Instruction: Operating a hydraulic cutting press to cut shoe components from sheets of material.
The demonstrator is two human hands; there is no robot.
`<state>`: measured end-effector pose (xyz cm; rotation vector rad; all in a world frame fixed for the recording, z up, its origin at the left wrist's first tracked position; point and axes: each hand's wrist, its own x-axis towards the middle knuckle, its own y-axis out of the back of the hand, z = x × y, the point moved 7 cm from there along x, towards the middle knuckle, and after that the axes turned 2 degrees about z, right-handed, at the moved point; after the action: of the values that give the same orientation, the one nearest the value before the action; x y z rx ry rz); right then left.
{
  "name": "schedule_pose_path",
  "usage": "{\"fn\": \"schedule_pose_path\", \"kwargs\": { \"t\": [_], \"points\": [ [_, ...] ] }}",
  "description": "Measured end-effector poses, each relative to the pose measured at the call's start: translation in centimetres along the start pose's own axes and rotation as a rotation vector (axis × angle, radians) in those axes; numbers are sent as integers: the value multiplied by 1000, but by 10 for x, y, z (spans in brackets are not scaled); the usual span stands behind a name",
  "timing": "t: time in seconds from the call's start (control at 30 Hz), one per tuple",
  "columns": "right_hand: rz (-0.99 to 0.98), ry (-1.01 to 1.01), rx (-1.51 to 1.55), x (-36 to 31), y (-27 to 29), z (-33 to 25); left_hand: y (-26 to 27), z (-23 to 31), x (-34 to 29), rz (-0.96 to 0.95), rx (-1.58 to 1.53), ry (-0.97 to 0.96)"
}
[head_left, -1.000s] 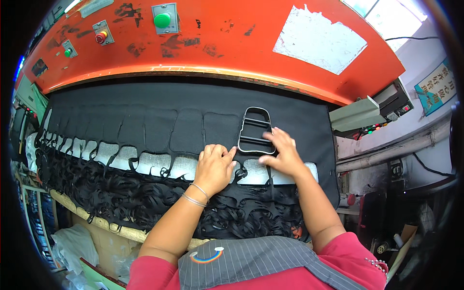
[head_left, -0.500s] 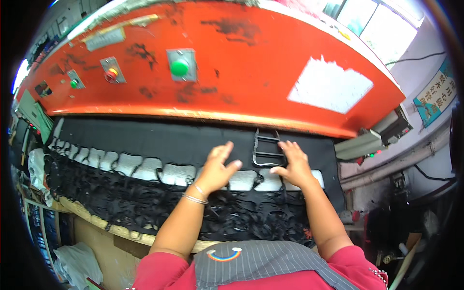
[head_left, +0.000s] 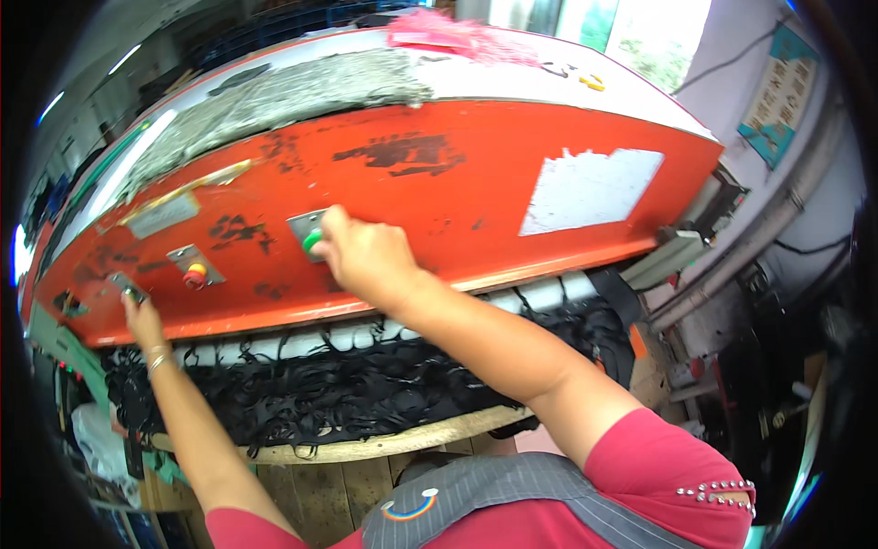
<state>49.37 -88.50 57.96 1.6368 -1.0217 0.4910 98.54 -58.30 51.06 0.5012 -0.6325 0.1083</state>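
My right hand (head_left: 370,261) is closed, its curled fingers against the large green push button (head_left: 312,241) on a metal plate in the red machine panel. Farther left, my left hand (head_left: 144,322) reaches up to a small green push button (head_left: 135,296) on the same panel (head_left: 439,210); its fingers look closed there and partly cover it. Below the panel edge lies a row of white cut pieces (head_left: 283,343) with a heap of black strips (head_left: 320,393) in front. The metal frame seen earlier is out of sight.
Between the two green buttons sits a red and yellow knob (head_left: 195,275). A wooden edge (head_left: 402,437) runs along the front of the strips. A grey mat (head_left: 283,91) and a pink fluffy thing (head_left: 457,38) lie on the machine top. Pipes (head_left: 768,220) line the right wall.
Both hands have left the black work surface and moved up and left to the panel's green buttons. The view has shifted, and the panel edge now covers more of the white pieces.
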Motion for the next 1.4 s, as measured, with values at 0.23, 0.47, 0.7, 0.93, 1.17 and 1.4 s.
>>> {"fn": "schedule_pose_path", "kwargs": {
  "t": [0.23, 0.47, 0.7, 0.93, 1.17, 1.4],
  "points": [
    [-602, -239, 118, -118, 28, 31, -56, 167, -226, -559, -300, -122],
    [-771, -185, -56, -276, 19, 37, -56, 295, -503, -965, -385, -638],
    [-472, -91, -244, -278, 31, 41, -66, 303, -526, -785, -150, -636],
    [-902, -142, 59, -313, 51, 15, -40, 280, -550, -1164, 144, -458],
    [-333, -385, -273, -196, 61, 147, -94, 370, -536, -788, -295, -537],
    [-883, -570, -126, -219, 11, 160, -144, 356, -576, -719, -198, -593]
  ]
}}
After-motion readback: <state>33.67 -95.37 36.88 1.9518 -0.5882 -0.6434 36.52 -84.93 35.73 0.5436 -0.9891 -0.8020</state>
